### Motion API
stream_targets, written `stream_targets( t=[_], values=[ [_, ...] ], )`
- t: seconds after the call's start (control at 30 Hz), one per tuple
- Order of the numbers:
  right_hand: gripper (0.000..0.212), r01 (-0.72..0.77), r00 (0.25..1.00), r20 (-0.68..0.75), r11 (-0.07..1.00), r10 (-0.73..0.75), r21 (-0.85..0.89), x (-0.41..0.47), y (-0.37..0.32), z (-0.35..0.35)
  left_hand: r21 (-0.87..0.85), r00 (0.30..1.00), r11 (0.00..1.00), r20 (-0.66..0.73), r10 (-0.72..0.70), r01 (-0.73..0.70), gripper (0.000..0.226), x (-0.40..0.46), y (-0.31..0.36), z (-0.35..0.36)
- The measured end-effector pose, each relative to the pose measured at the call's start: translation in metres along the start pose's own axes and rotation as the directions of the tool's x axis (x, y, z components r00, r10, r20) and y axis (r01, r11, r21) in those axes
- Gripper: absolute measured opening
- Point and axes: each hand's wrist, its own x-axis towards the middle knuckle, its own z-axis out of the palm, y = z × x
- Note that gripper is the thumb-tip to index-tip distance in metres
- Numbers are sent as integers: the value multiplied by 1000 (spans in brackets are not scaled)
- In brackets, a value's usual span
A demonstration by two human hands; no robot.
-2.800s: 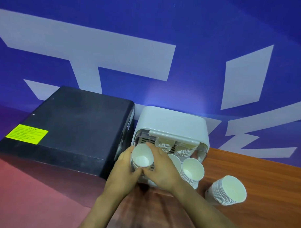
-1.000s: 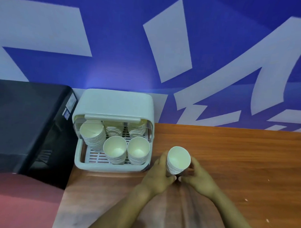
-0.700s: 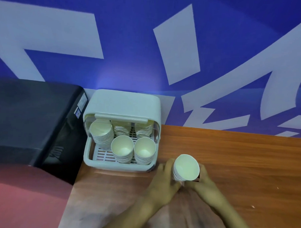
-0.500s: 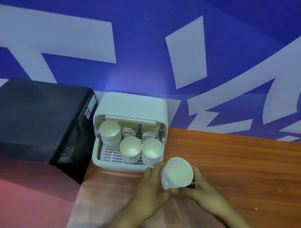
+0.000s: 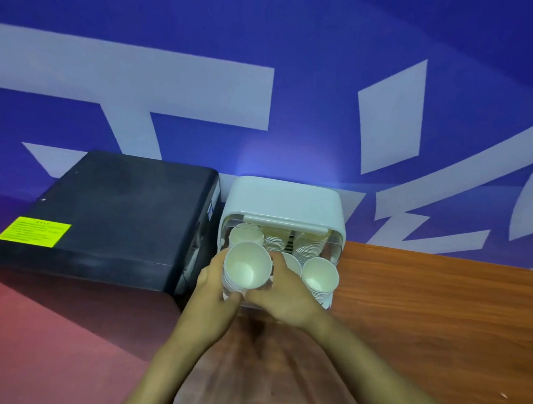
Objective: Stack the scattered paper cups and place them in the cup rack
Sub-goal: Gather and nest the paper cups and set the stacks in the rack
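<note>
Black box (image 5: 107,217) far left | my left hand (image 5: 217,287) and right hand (image 5: 283,296) grip cup stack (image 5: 246,269) over cup rack (image 5: 283,202) near-left corner | lower upright, clear of right stack (image 5: 320,277).

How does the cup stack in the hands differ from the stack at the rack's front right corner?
The held cup stack is gripped on both sides by the left hand and right hand, while the front-right stack stands untouched in the cup rack. The held stack is at the rack's front left, the other at its right. The held stack's mouth looks larger, being nearer the camera. Both are white nested paper cups, mouths up.
</note>
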Motion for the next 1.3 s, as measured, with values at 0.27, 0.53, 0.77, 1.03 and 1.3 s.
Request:
stream_targets(
  t=[0.27, 0.53, 0.77, 1.03, 1.3],
  values=[
    [48, -34, 998, -61, 999, 32, -20, 25, -1, 15, -62, 995, 993, 17, -99, 100, 73, 28, -13, 2],
    [45, -55, 998, -10, 996, 54, -76, 19, 0, 1, 162, 969, 965, 104, -226, 208, 92, 35, -24, 6],
    [57, -92, 984, -176, 793, -19, -602, 15, 19, -16, 572, 998, 820, 40, -53, 21, 72, 49, 3, 30],
    [55, -90, 987, -159, 740, -22, -666, 49, 31, -14, 764, 991, 644, 58, -124, 36, 58, 89, 4, 42],
    [48, -50, 998, -67, 854, 18, -518, 80, 40, -15, 758, 967, 643, 62, -246, 114, 44, 111, 6, 40]
  ],
)
